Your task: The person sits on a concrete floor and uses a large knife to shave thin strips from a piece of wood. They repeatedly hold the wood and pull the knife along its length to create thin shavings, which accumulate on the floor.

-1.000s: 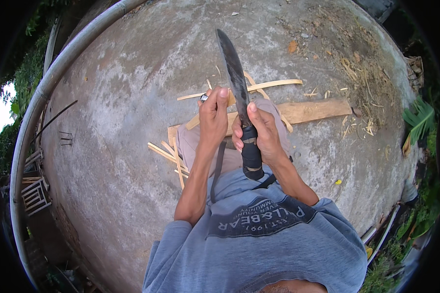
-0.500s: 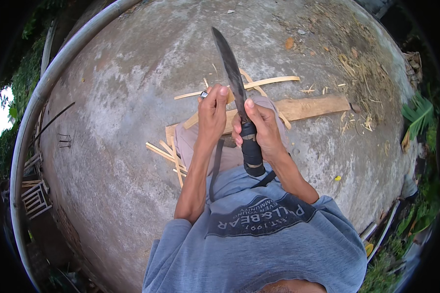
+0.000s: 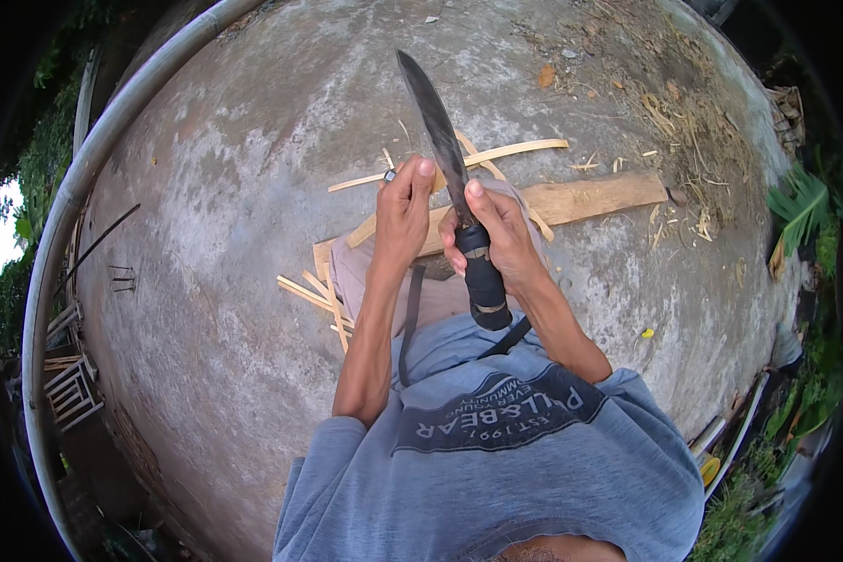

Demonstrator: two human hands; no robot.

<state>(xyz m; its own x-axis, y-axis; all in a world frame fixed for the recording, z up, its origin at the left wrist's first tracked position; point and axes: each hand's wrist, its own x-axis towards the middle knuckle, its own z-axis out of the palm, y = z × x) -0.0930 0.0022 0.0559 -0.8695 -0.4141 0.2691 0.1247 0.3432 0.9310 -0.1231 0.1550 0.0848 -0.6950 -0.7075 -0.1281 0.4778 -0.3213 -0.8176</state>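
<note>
My right hand (image 3: 498, 234) grips a machete (image 3: 433, 117) where the blade meets the handle, its thumb lying along the blade. The dark blade points up and away, tilted left, and the black-wrapped handle ends near my stomach. Close to the blade's left side, my left hand (image 3: 405, 211) is closed, with a ring on one finger. A short bit of a tan wood strip (image 3: 437, 180) shows between its fingers and the blade; the rest of that piece is mostly hidden. A wooden plank (image 3: 595, 199) lies crosswise beyond my lap, partly covered by my legs and hands.
Thin pale strips (image 3: 525, 148) lie across the concrete ground (image 3: 215, 309) near the plank, and more strips (image 3: 304, 292) are at my left. Shavings and dry straw (image 3: 688, 140) litter the far right. A curved pale pole (image 3: 94, 155) runs along the left edge.
The machete has tilted very slightly further left, and its handle end sits a little higher. Both hands keep nearly the same place and grip.
</note>
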